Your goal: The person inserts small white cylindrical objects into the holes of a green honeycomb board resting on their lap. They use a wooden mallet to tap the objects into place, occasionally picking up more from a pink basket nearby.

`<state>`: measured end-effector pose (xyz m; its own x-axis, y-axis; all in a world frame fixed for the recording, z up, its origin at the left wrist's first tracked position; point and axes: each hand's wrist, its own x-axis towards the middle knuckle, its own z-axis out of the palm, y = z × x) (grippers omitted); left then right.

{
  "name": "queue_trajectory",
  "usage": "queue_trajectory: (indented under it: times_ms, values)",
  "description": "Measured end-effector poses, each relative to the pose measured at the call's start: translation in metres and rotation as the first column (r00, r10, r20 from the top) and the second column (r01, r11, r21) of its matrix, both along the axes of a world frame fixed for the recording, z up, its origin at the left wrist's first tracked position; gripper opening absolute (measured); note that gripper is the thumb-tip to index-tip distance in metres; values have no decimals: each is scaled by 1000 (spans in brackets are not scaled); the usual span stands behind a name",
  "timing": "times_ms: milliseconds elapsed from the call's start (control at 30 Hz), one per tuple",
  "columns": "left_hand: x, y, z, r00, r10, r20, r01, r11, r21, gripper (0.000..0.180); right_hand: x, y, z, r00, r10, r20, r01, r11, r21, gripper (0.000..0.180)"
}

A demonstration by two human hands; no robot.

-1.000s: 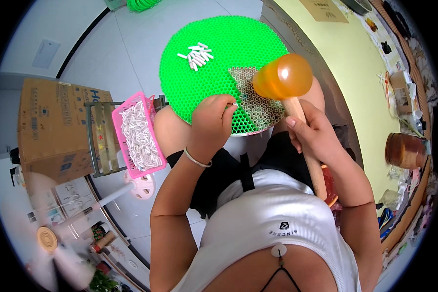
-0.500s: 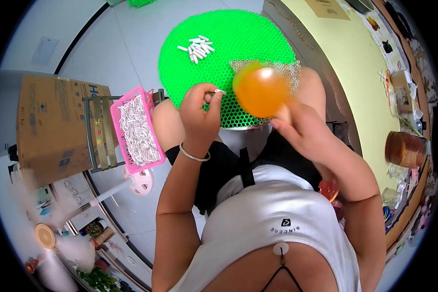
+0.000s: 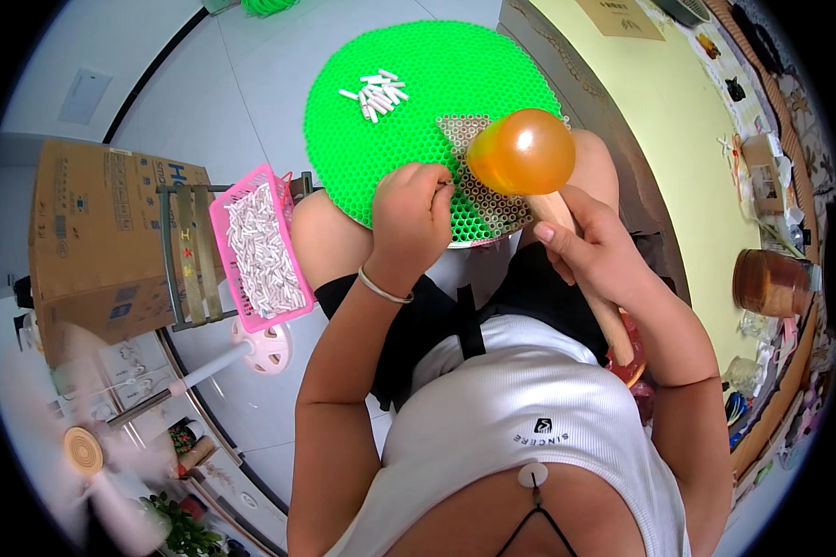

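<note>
The left hand [image 3: 411, 212] covers most of the small piece pinched at its fingertips, and too little shows to tell its shape. The right hand [image 3: 590, 243] hides the middle of the handle of the mallet [image 3: 522, 153], whose amber head blocks part of the brownish patch on the green honeycomb disc [image 3: 372, 153]. A red object [image 3: 634, 342] is mostly concealed behind the handle and right forearm. The pink basket [image 3: 220, 227] overlaps the chair [image 3: 195, 265]. Motion blurs the fan blades [image 3: 125, 520]. The upper edge crops the green coil [image 3: 267, 5]; the dark fisheye rim cuts off the bench [image 3: 641, 130], its far clutter too small to identify.
</note>
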<state>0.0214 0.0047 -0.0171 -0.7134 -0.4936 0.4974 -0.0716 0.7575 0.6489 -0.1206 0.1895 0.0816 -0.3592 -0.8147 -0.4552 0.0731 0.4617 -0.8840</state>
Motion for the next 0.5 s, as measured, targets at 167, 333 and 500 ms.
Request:
queue_trajectory:
  times_ms: [167,333,500]
  values:
    - [-1,0,-3,1000,0,-28,1,999,36,10,-2,0,-10,999,8,31,-8,1000,11,27]
    - [-1,0,-4,999,-9,-49,12,998,61,10,-2,1,-14,999,6,33,-6,1000,3,26]
    - [-3,0,-2,1000,-28,14,29,996,-88,14,-5,2,-14,1000,23,-8,-23,999,-23,29]
